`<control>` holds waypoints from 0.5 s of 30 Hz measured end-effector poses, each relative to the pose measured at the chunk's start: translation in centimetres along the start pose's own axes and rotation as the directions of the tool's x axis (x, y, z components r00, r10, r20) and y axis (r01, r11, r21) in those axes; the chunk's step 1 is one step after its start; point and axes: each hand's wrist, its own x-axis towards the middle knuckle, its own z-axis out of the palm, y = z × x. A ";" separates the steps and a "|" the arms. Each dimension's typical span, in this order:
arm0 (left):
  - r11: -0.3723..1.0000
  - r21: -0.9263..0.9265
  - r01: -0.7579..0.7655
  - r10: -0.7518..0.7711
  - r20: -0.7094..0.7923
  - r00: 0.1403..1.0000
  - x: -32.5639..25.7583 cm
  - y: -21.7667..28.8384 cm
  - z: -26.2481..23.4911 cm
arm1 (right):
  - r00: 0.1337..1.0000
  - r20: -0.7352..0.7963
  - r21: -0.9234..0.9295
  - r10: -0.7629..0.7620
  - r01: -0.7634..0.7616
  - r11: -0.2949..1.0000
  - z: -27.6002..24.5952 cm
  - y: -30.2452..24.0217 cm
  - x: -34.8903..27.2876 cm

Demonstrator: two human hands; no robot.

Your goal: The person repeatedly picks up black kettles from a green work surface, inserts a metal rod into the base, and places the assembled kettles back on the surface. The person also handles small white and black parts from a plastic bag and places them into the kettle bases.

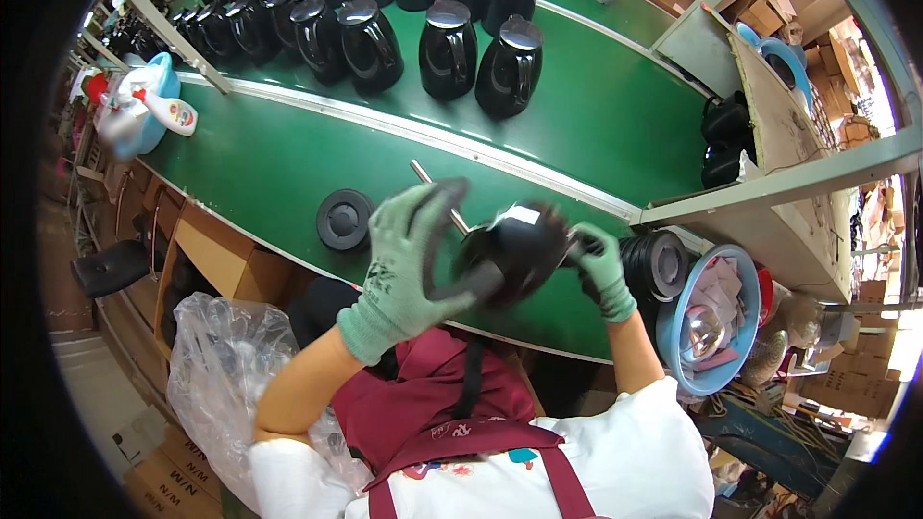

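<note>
A black jug [519,255], tipped over and smeared by motion, hangs over the near edge of the green bench; a small white patch shows on it. My right hand [601,274], in a green glove with dark fingertips, is closed on the jug's right side, probably at the handle. On the other side, my gloved left hand [404,255] is open, its fingers and thumb spread in a curve beside the jug. Whether its thumb touches the jug I cannot tell. Behind that hand lies a thin metal rod [421,173]. A round black disc [343,219] rests to its left.
Rows of black jugs [447,53] stand along the far belt. At right are stacked black discs [663,264] and a blue basin [678,351] holding paper pieces. A spray bottle [171,113] leans in a blue tub [154,135] at left. Clear plastic bags [221,365] hang below.
</note>
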 end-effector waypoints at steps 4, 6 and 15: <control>0.955 -0.141 0.260 -0.282 -0.170 0.944 -3.8 -6.8 8.1 | 0.889 -0.446 0.399 0.104 0.093 0.912 0.2 3.6 7.0; 0.972 -0.076 0.222 -0.233 -0.200 0.952 -6.6 -8.8 12.5 | 0.805 -0.591 0.401 0.048 0.242 0.883 0.1 5.7 11.6; 0.947 0.137 0.289 -0.265 -0.170 0.949 -10.0 -19.9 18.7 | 0.847 -0.528 0.351 0.062 0.151 0.924 0.1 6.8 21.1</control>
